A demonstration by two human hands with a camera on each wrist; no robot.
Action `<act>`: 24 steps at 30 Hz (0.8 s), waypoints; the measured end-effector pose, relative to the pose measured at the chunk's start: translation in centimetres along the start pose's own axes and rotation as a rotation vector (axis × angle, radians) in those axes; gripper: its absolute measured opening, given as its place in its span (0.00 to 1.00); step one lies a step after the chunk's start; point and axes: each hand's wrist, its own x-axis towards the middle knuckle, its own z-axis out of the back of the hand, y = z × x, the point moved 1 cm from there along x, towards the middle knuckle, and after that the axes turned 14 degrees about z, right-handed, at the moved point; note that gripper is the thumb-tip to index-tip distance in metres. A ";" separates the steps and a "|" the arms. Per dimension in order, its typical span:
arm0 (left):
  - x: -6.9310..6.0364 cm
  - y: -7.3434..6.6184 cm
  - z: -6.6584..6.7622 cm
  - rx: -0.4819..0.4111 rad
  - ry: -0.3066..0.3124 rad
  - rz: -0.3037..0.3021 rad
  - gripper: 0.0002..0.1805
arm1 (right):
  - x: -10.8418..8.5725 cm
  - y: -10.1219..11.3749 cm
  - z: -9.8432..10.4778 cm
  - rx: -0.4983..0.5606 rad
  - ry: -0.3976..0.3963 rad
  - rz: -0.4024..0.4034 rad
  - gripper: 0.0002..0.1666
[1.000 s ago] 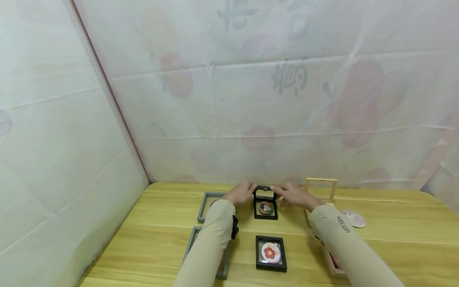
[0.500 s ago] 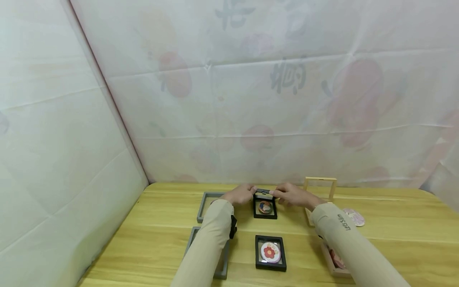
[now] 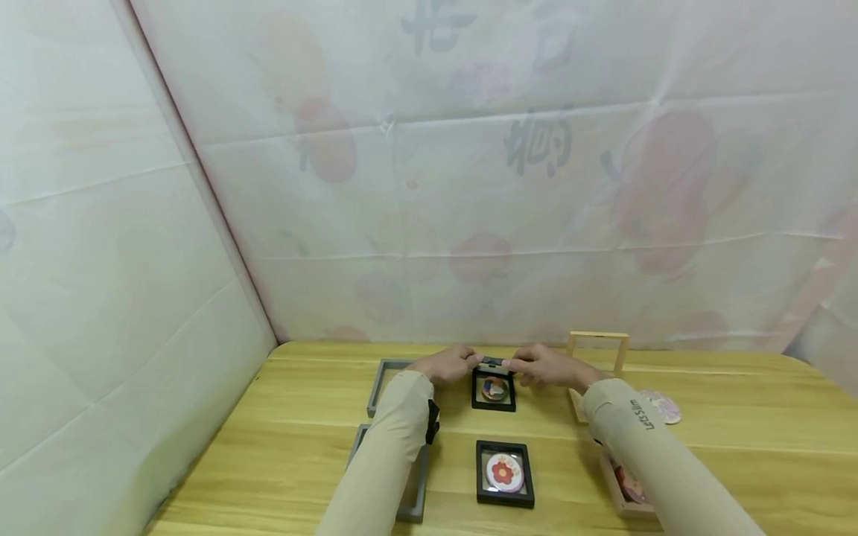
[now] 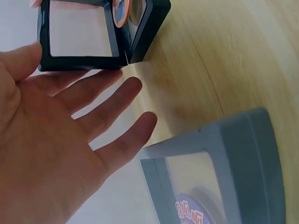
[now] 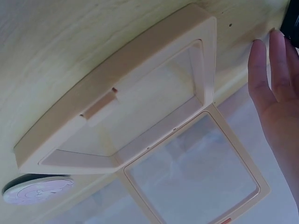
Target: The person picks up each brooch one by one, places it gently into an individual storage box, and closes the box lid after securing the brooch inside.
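Observation:
At the back of the table, a small black display frame (image 3: 494,406) lies with its hinged lid (image 4: 84,63) raised at a slant. A colourful round badge (image 3: 494,388) sits in its base. My left hand (image 3: 445,365) pinches the lid's left edge; in the left wrist view its thumb is on the rim and fingers spread behind. My right hand (image 3: 546,366) pinches the lid's right side. The right wrist view shows only part of that hand (image 5: 285,93), with its fingertips by a black edge at the corner.
Closer in lies another black frame (image 3: 506,499) holding a red-flower badge (image 3: 504,472). Two grey frames (image 3: 412,515) are at left, partly behind my sleeve. At right are an opened light-wood frame (image 5: 60,140), a loose pale badge (image 3: 662,407) and a pinkish frame (image 3: 620,493).
The black frame's lid has tilted down toward its base, with both hands moving along with it. The other frames and badges stay where they were.

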 end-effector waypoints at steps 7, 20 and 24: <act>-0.3 0.5 0.2 -0.008 0.059 0.039 0.26 | 0.1 0.1 -0.4 -0.042 0.012 0.009 0.27; -0.1 0.3 0.2 0.030 0.055 0.016 0.17 | 0.0 -0.3 -0.1 -0.005 0.042 0.047 0.23; 0.0 0.3 0.2 0.037 0.067 0.016 0.15 | 0.0 -0.3 -0.1 0.028 0.051 0.062 0.19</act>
